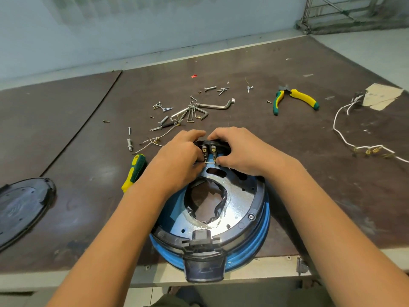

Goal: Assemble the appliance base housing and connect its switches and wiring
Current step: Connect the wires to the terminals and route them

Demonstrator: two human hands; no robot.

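The round appliance base (241,209), blue-walled with a shiny metal plate and black rim, lies at the table's near edge. At its far side sits a black switch block (209,148) with brass terminals. My left hand (179,158) and my right hand (239,151) both rest on that block, fingertips pinching a short white wire (209,162) just below the terminals. A black sleeved cable (221,203) loops through the plate's central hole. A black connector housing (203,258) sticks out at the near rim.
A black oval cover (22,207) lies at left. A green-yellow screwdriver (134,171) lies beside my left wrist. Screws and hex keys (190,111) are scattered behind, pliers (294,99) at the back right, white wires with brass terminals (363,149) at right.
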